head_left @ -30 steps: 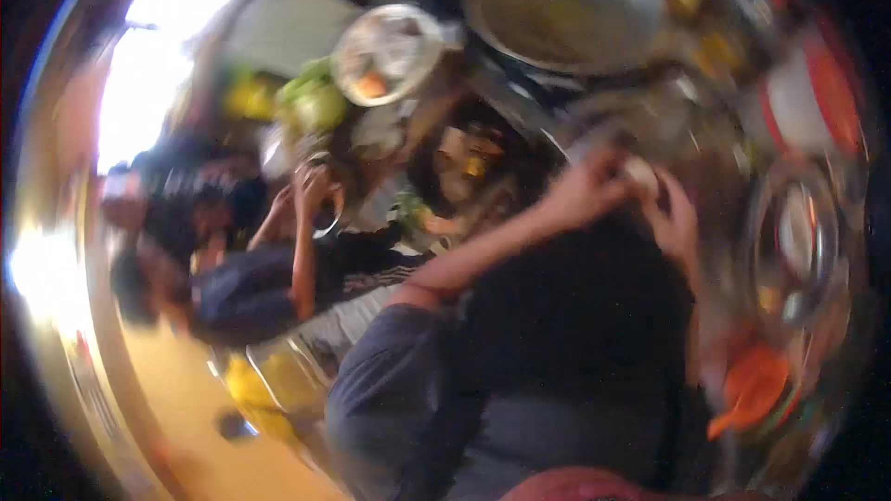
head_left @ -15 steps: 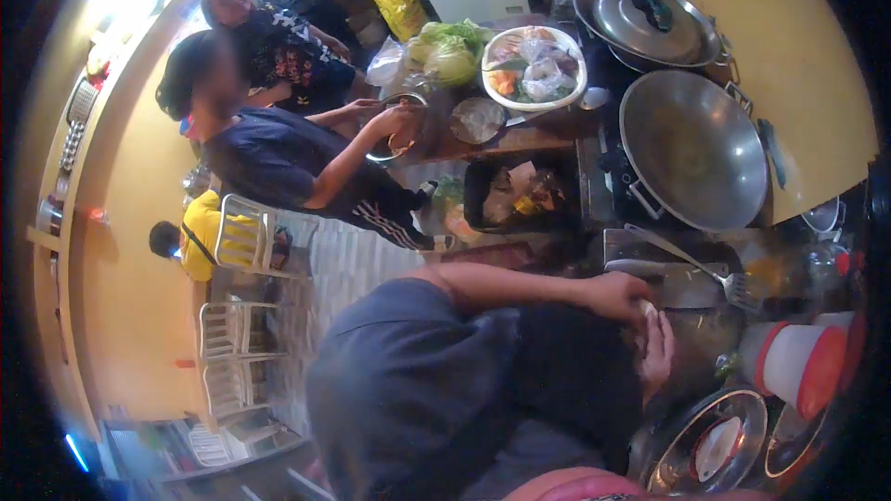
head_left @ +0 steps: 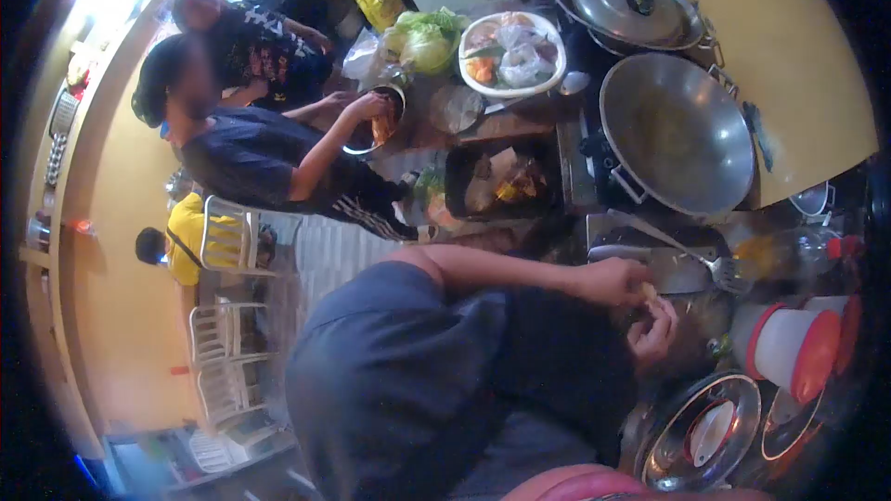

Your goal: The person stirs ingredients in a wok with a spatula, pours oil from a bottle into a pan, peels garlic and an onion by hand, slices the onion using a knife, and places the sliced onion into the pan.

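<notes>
Pale piece point(head_left: 648, 291) — pinched in the left hand's point(head_left: 620, 280) fingers; right hand point(head_left: 653, 330) curls close — grip unclear.

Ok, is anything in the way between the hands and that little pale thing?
Nothing I can see. The right hand has its fingers on the little pale thing, and the left hand seems to touch it too.

Place: kitchen | Shown by: wide wok point(head_left: 677, 134), lidded pan point(head_left: 631, 7), slotted spatula point(head_left: 729, 275), leafy greens point(head_left: 427, 42)
</notes>
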The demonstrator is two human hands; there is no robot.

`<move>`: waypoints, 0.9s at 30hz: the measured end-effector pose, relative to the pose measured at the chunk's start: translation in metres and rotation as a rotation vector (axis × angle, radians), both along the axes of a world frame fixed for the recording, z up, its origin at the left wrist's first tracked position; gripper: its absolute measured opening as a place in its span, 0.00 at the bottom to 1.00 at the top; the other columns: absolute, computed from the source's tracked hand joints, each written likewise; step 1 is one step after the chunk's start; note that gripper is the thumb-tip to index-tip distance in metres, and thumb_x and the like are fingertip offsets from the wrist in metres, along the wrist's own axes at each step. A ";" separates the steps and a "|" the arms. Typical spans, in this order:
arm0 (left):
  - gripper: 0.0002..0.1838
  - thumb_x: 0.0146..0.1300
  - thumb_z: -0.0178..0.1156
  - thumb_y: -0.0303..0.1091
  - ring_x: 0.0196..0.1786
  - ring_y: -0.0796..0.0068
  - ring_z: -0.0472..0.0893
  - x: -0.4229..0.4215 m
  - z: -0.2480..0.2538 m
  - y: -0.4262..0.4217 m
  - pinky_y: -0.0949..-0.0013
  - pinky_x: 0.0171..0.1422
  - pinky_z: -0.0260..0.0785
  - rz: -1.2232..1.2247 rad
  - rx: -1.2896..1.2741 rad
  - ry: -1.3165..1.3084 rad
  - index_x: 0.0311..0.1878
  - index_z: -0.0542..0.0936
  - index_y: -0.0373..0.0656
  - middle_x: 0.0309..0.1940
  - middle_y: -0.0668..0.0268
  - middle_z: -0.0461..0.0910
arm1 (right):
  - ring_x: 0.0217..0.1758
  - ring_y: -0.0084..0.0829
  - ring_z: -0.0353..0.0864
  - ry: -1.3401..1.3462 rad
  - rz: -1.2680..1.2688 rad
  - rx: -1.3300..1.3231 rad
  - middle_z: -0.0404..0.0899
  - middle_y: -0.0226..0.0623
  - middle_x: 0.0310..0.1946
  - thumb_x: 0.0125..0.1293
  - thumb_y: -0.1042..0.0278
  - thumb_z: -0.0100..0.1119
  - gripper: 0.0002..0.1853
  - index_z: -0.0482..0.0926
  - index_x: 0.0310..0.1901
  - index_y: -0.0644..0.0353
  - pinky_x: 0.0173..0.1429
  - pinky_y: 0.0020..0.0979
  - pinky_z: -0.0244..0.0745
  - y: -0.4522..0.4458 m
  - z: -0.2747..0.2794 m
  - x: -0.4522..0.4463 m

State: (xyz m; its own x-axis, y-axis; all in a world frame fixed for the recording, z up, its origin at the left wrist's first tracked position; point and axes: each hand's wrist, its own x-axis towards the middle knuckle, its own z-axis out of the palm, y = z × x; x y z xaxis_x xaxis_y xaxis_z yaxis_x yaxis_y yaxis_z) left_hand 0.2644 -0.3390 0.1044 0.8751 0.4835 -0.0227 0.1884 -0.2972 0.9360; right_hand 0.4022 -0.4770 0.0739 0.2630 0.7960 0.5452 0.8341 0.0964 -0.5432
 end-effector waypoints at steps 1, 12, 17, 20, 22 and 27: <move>0.22 0.57 0.63 0.40 0.43 0.56 0.81 0.000 0.002 -0.001 0.60 0.47 0.72 -0.009 0.038 -0.062 0.53 0.76 0.38 0.41 0.52 0.81 | 0.50 0.44 0.76 -0.006 -0.006 0.020 0.76 0.48 0.47 0.54 0.83 0.53 0.13 0.78 0.42 0.63 0.56 0.39 0.72 0.004 -0.003 0.001; 0.23 0.55 0.63 0.34 0.46 0.60 0.79 -0.001 0.011 -0.002 0.62 0.52 0.71 -0.059 -0.028 -0.141 0.55 0.75 0.39 0.40 0.54 0.78 | 0.42 0.41 0.78 0.180 -0.102 0.156 0.77 0.44 0.40 0.57 0.83 0.60 0.08 0.78 0.40 0.67 0.48 0.38 0.76 0.008 0.010 -0.011; 0.17 0.56 0.65 0.33 0.38 0.62 0.80 0.002 0.015 0.000 0.63 0.43 0.73 0.089 -0.050 -0.212 0.47 0.76 0.39 0.33 0.57 0.78 | 0.46 0.41 0.79 0.111 -0.115 0.035 0.78 0.44 0.42 0.56 0.85 0.58 0.11 0.78 0.42 0.67 0.48 0.37 0.76 0.001 0.023 -0.007; 0.13 0.54 0.64 0.31 0.37 0.62 0.79 0.000 0.010 0.000 0.63 0.39 0.72 0.000 -0.016 -0.258 0.42 0.76 0.40 0.35 0.58 0.77 | 0.47 0.41 0.79 0.186 -0.087 0.032 0.78 0.44 0.42 0.55 0.84 0.58 0.11 0.78 0.42 0.66 0.49 0.37 0.76 0.008 0.017 -0.012; 0.13 0.53 0.64 0.30 0.37 0.60 0.79 0.001 0.004 0.000 0.63 0.39 0.72 -0.005 0.020 -0.259 0.42 0.76 0.40 0.36 0.58 0.76 | 0.46 0.41 0.78 0.233 -0.106 0.009 0.78 0.44 0.42 0.56 0.83 0.58 0.10 0.78 0.41 0.66 0.49 0.37 0.76 0.006 0.015 -0.014; 0.14 0.51 0.64 0.30 0.37 0.58 0.79 0.007 -0.010 -0.003 0.60 0.39 0.72 -0.032 0.067 -0.267 0.41 0.77 0.40 0.36 0.58 0.75 | 0.46 0.42 0.77 0.189 -0.106 0.102 0.75 0.45 0.41 0.58 0.80 0.58 0.10 0.76 0.42 0.65 0.49 0.37 0.75 0.008 0.002 -0.013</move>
